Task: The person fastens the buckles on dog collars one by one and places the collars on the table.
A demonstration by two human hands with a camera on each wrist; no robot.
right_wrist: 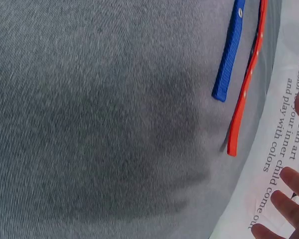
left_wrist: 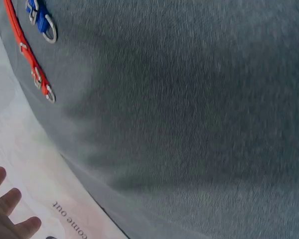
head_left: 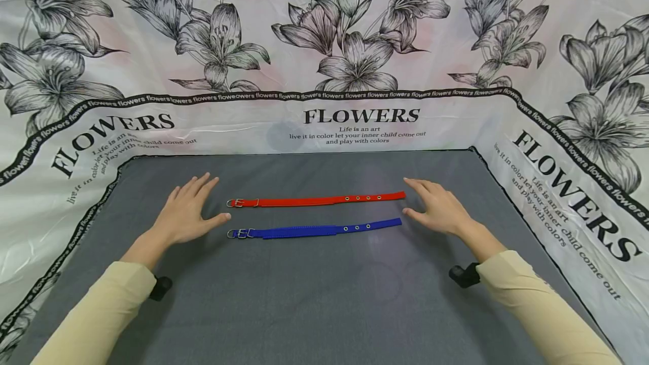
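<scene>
Two flat pet collars lie stretched out side by side, roughly parallel. The red collar [head_left: 299, 202] is the farther one; the blue collar [head_left: 299, 232] is nearer. Both have metal buckles and D-rings at the left and eyelets toward the right end. My left hand [head_left: 187, 213] hovers beside the buckle ends, fingers spread, holding nothing. Just off the plain strap ends is my right hand [head_left: 438, 206], its fingers apart and nothing in it. In the left wrist view the red collar's buckle [left_wrist: 37, 77] shows; the right wrist view has the blue collar's tip [right_wrist: 222, 89].
A grey cloth [head_left: 314, 303] covers the table. Around its back and sides stands a white curtain [head_left: 243, 123] printed with flowers and lettering. Dark wrist-worn devices, such as the one at the right cuff [head_left: 463, 276], sit below both wrists.
</scene>
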